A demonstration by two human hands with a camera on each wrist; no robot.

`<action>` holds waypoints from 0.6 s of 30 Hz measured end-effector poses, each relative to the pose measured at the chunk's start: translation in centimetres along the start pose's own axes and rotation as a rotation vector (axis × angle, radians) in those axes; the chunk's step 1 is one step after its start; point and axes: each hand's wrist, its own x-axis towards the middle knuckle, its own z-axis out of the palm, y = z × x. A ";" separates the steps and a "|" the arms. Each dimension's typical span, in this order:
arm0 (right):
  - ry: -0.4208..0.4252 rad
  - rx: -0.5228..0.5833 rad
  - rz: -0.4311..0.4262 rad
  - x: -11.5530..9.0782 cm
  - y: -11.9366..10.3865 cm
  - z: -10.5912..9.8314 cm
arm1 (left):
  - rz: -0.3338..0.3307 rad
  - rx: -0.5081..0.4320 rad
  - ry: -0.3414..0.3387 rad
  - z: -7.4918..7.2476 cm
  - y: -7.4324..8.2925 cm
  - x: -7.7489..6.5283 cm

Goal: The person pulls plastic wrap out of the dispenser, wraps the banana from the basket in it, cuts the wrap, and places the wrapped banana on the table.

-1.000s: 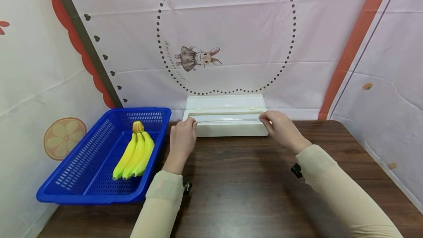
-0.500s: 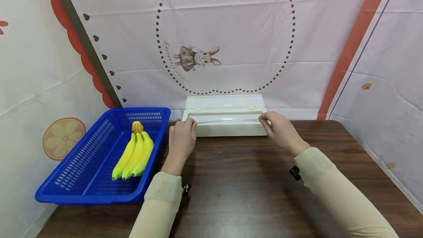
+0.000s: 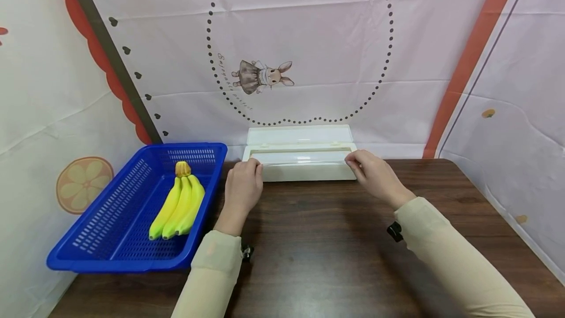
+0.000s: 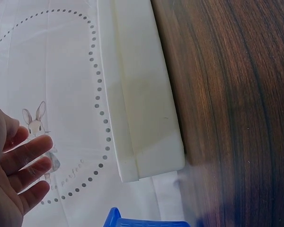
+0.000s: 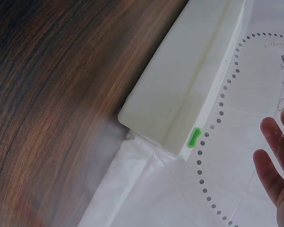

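Note:
A long white cling film dispenser box (image 3: 304,173) stands at the back of the table, its lid (image 3: 300,135) raised behind it. My left hand (image 3: 243,188) pinches the left end of a clear sheet of cling film (image 3: 304,163) between thumb and forefinger. At the other end, my right hand (image 3: 375,173) pinches the film the same way. Its edge runs taut between both hands, across the front of the box. In the wrist views, the other fingers of the left hand (image 4: 19,175) and right hand (image 5: 279,161) are loosely spread beside the box.
To the left sits a blue plastic basket (image 3: 216,180) with a bunch of bananas (image 3: 183,205) inside. A green tab (image 5: 194,137) shows on the box's end in the right wrist view. Patterned cloth (image 3: 309,63) hangs behind the dark wooden table (image 3: 304,249).
Both hands have come very slightly toward me relative to the box, with the film still stretched between them. The box, basket and bananas stay in place.

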 end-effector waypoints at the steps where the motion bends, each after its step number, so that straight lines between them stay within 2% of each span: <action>1: -0.004 0.003 0.006 0.0 0.0 0.0 | 0.001 -0.003 0.002 0.0 0.0 0.0; 10: 0.005 0.028 0.025 -0.3 -0.2 0.1 | 0.035 0.002 0.036 0.0 -0.1 -0.2; 18: 0.030 0.068 0.049 -0.6 -0.4 0.3 | 0.023 0.016 0.012 -0.2 -0.1 -0.4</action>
